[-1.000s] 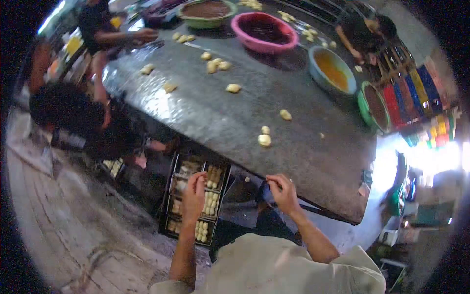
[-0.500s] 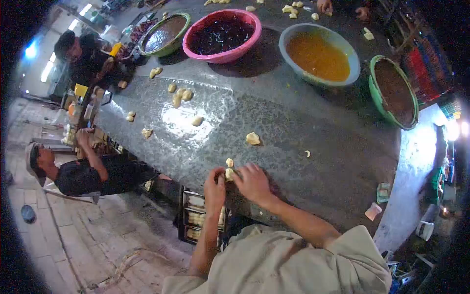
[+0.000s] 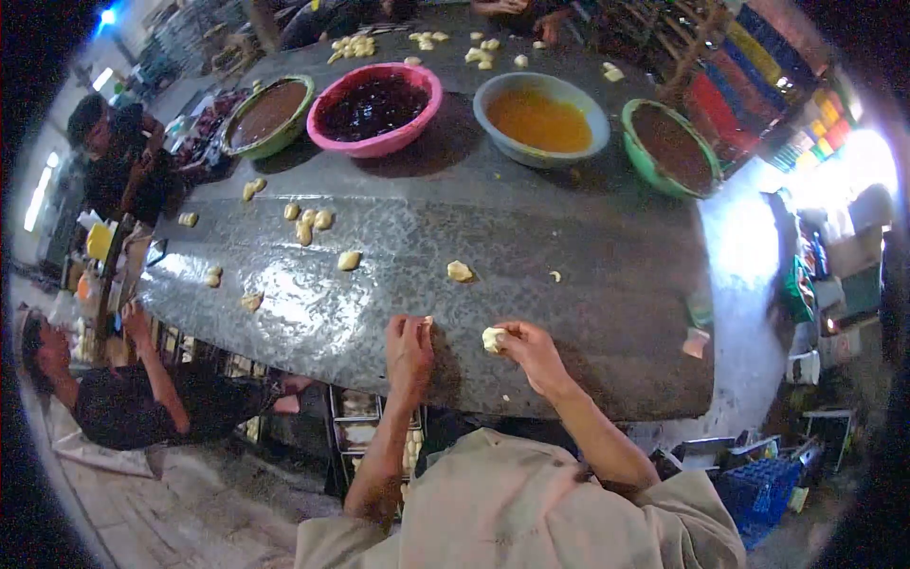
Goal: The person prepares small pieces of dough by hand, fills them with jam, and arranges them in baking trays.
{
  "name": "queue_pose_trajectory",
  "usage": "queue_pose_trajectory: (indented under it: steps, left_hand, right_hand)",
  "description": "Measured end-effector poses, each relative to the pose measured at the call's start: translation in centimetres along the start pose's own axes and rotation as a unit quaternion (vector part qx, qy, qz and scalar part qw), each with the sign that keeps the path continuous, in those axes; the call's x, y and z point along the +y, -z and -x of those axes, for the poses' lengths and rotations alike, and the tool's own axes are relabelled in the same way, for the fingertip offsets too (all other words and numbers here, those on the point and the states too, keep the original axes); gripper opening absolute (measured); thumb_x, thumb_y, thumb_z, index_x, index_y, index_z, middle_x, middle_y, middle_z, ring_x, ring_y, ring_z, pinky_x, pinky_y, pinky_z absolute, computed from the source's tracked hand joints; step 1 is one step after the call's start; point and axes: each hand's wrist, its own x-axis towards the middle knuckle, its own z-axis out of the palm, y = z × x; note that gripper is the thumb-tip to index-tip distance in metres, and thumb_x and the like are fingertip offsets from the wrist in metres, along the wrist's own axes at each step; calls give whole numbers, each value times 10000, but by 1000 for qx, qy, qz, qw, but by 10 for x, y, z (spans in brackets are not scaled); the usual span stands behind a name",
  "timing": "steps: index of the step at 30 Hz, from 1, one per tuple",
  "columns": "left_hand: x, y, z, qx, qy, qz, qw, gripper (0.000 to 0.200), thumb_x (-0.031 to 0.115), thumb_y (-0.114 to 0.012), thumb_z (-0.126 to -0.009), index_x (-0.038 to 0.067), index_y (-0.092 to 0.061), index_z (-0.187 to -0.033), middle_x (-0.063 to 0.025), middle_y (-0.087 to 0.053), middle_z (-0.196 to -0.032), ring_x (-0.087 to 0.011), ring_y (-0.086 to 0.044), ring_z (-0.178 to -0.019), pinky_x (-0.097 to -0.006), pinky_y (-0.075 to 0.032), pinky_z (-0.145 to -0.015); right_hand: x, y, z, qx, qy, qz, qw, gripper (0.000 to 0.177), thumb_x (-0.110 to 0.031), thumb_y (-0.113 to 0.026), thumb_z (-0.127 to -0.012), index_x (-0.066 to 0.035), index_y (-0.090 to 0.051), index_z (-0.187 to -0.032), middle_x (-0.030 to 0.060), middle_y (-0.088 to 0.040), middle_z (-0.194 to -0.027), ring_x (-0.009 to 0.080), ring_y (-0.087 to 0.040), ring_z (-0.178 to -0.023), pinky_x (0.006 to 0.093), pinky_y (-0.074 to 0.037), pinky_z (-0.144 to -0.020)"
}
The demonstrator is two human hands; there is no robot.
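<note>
My right hand [image 3: 533, 353] pinches a pale lump of dough [image 3: 494, 339] between thumb and fingers, just above the table's near side. To its left, my left hand [image 3: 409, 353] has its fingers closed around a smaller dough piece [image 3: 428, 323], mostly hidden by the fingers. Farther in on the dark metal table [image 3: 588, 332] lies a single dough lump [image 3: 460, 272], with a small curved scrap [image 3: 555, 276] to its right. Several more dough balls [image 3: 305, 228] sit in a loose group on the left part of the table.
Across the table's far side stand a green bowl [image 3: 305, 92] with brown filling, a pink bowl [image 3: 434, 95] with dark filling, a grey bowl [image 3: 599, 128] with orange filling, and another green bowl [image 3: 633, 156]. Co-workers are at the left and far edges. A tray rack [image 3: 334, 427] stands below.
My hands have moved apart from a shared spot; the right now lifts a dough lump to the right, and the left closes on the smaller piece. The camera view has turned.
</note>
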Motion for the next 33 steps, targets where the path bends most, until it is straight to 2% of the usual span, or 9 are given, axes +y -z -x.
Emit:
queue_pose_trajectory:
  steps: [2, 4, 9, 14, 18, 21, 23, 26, 33]
  left_hand:
    - [9, 7, 8, 0, -30, 26, 999, 252, 164, -682, -976, 25, -607, -1173, -157, -636, -1035, -323, -635, -944, -435, -531, -822]
    - [25, 17, 16, -114, 212, 356, 903, 187, 163, -660, -1006, 21, -621, -1122, -103, -656, -921, -230, -650, -883, -395, -523, -793]
    - [58, 14, -33, -37, 104, 333, 936, 238, 267, -676, -1007, 84, -674, -1159, -69, -708, -975, -242, -667, -973, -377, -525, -898]
    - [7, -75, -79, 0, -165, -52, 985, 189, 170, -647, -999, 90, -701, -1161, -187, -644, -1345, -457, -557, -1315, -571, -413, -1099]
    - [72, -25, -47, 55, -159, -157, 973, 337, 184, -678, -953, 135, -678, -1286, -162, -681, -1320, -448, -492, -1392, -610, -342, -1166]
    - [156, 5, -7, 146, -187, 53, 970, 361, 168, -692, -940, 123, -676, -1297, -144, -672, -1344, -395, -610, -1275, -556, -451, -1096]
    - [181, 9, 5, -209, -72, 425, 878, 361, 136, -697, -942, 117, -672, -1301, -154, -702, -1276, -291, -718, -1097, -459, -563, -954]
    - [177, -19, -21, -9, -337, 219, 916, 375, 112, -694, -949, 97, -652, -1321, -140, -729, -1220, -202, -754, -976, -369, -597, -848]
    - [199, -71, -76, -54, -106, 443, 889, 556, 167, -765, -928, 16, -552, -1419, -154, -679, -1330, -270, -668, -1209, -393, -524, -1024]
  right_hand:
    - [0, -5, 24, 20, 35, 34, 999, 323, -113, -642, -1001, 69, -612, -1267, 126, -699, -1161, 183, -685, -1028, 334, -565, -912]
    - [4, -11, 43, 33, 70, 64, 995, 310, -124, -646, -1003, 64, -624, -1249, 125, -699, -1160, 179, -682, -1036, 332, -562, -913]
    - [29, -10, 75, 77, 27, -67, 994, 307, -150, -689, -958, 48, -654, -1190, 100, -719, -1063, 166, -686, -938, 299, -551, -865]
    - [26, 4, 105, 113, 54, -60, 990, 316, -157, -691, -960, 49, -643, -1195, 92, -714, -1058, 166, -676, -929, 295, -537, -852]
    - [33, 20, 103, 153, 115, -40, 981, 307, -169, -690, -968, 18, -653, -1209, 64, -714, -1082, 161, -670, -967, 307, -532, -869]
    - [6, 11, 97, 134, 66, -120, 982, 255, -206, -706, -970, -25, -682, -1148, 34, -713, -1079, 165, -671, -990, 311, -524, -901]
    - [13, 18, 91, 90, 30, -261, 961, 213, -219, -706, -974, -51, -691, -1103, 30, -715, -1067, 173, -676, -989, 321, -534, -893]
    - [-1, 31, 60, 6, 14, -393, 919, 158, -224, -713, -965, -98, -694, -1059, 26, -719, -1050, 184, -691, -978, 340, -565, -860]
    - [-64, 87, -18, -98, -42, -428, 898, 230, -125, -736, -919, -109, -682, -1143, 45, -736, -1035, 214, -731, -934, 343, -617, -828]
